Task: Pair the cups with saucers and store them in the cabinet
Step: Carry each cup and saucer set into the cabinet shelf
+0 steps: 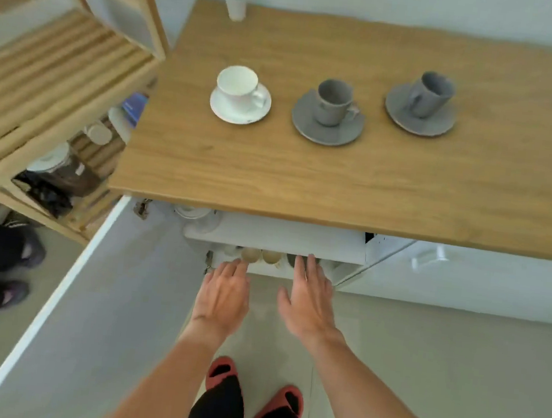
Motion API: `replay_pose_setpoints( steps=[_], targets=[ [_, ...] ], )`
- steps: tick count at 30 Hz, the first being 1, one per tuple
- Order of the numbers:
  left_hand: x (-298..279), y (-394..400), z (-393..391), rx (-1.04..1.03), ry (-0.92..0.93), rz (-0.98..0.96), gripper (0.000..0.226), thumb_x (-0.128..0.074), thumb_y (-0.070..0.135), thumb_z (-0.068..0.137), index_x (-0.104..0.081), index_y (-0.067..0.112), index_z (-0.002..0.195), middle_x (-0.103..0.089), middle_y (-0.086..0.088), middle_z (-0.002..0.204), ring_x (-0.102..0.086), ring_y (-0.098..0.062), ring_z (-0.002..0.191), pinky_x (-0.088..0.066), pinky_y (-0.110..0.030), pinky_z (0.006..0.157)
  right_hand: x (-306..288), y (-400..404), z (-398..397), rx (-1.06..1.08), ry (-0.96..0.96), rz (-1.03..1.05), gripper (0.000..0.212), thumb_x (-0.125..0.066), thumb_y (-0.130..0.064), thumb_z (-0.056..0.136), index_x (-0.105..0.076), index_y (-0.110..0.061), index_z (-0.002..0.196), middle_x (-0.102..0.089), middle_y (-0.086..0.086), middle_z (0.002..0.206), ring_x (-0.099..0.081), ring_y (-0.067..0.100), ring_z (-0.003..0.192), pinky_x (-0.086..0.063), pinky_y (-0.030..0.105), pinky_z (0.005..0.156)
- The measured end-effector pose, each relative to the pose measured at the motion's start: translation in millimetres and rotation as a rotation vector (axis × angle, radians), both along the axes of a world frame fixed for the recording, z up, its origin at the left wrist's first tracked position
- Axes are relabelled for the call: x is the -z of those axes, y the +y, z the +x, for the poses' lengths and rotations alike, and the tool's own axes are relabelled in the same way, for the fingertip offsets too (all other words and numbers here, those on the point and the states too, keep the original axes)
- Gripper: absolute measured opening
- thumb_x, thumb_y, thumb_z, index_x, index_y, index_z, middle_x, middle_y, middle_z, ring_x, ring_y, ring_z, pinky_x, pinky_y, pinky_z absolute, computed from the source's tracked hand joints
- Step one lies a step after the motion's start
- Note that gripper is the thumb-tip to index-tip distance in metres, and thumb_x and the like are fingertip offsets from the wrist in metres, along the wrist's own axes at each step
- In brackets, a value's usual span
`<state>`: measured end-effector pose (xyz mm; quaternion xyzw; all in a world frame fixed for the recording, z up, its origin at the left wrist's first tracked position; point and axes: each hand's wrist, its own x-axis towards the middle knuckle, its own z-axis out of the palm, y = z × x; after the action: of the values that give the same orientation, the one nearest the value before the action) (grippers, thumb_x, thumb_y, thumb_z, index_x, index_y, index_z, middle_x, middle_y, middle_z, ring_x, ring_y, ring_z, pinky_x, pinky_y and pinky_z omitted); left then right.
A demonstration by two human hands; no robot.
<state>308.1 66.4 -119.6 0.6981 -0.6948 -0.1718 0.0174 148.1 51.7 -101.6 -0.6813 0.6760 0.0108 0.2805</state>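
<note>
Wood-grain countertop (340,168) is smooth and flat; it overhangs the white cabinet (278,239) we're reaching into, doors open. Three sets sit paired on the counter, well apart from each other: white cup (238,85) on a white saucer (223,109), grey cup (331,102) on a grey saucer (305,125), second grey cup (428,93) on its grey saucer (442,122). All look like glazed ceramic, round, handled.

Our left hand (224,297) and right hand (310,302) are both spread flat, empty, fingertips at the cabinet's lower shelf edge, just beside some tan round cups (261,255) already in there. Contents partly hidden by the overhang.

Risks: nothing from the counter is stored yet. Cups sit loose on slick saucers, so a tilted carry slides one off. Low shelf looks crowded; pushing a set in blind could knock what's inside. Second grey cup appears to lean, though that may be lens distortion.
</note>
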Motion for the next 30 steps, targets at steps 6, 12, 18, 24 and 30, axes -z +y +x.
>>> replay_pose_setpoints(
  steps=[6,12,18,24,30],
  targets=[
    [-89.4,-16.8,-5.8,-0.053,0.07,-0.231,0.034,-0.044,0.019,0.099,-0.055,0.01,0.13,-0.065,-0.006,0.122,-0.06,-0.028,0.112,-0.048,-0.041,0.093,-86.4,-7.8,-10.4,0.06,-0.073,-0.222,0.051,-0.047,-0.033,0.099,-0.038,-0.011,0.144,-0.049,0.009,0.136,-0.045,0.027,0.127,-0.037,0.038,0.107],
    [-130.1,-64.8,-8.9,-0.052,0.19,-0.338,0.037,-0.036,0.019,0.102,-0.051,0.013,0.135,-0.066,-0.008,0.117,-0.062,-0.027,0.106,-0.049,-0.039,0.09,-131.0,-53.2,-16.8,0.231,-0.176,-0.274,0.046,-0.048,-0.029,0.1,-0.037,-0.014,0.142,-0.048,0.007,0.13,-0.052,0.025,0.118,-0.046,0.035,0.096],
    [-138.9,-132.3,-22.4,0.025,0.134,-0.311,0.041,-0.034,0.025,0.102,-0.041,0.015,0.141,-0.061,-0.009,0.122,-0.06,-0.027,0.106,-0.048,-0.037,0.089,-135.1,-119.6,-20.7,0.387,-0.227,-0.219,0.05,-0.052,-0.02,0.098,-0.031,-0.013,0.143,-0.043,0.011,0.134,-0.051,0.029,0.12,-0.044,0.037,0.091],
    [-136.0,-225.7,-37.6,0.068,0.218,-0.262,0.048,-0.043,0.029,0.1,-0.035,0.01,0.143,-0.053,-0.012,0.131,-0.052,-0.03,0.12,-0.044,-0.039,0.098,-128.4,-201.6,-25.7,0.666,-0.361,-0.103,0.044,-0.052,-0.014,0.098,-0.033,-0.008,0.137,-0.039,0.017,0.14,-0.05,0.037,0.123,-0.043,0.039,0.09],
    [-148.1,-319.2,-47.8,0.2,0.273,-0.137,0.084,-0.068,0.029,0.086,-0.019,0.011,0.152,-0.04,-0.012,0.146,-0.041,-0.031,0.134,-0.039,-0.043,0.107,-114.9,-279.0,-40.6,0.812,-0.414,-0.048,0.043,-0.068,-0.017,0.09,-0.046,-0.001,0.123,-0.054,0.022,0.132,-0.056,0.035,0.12,-0.045,0.035,0.086]
  ],
)
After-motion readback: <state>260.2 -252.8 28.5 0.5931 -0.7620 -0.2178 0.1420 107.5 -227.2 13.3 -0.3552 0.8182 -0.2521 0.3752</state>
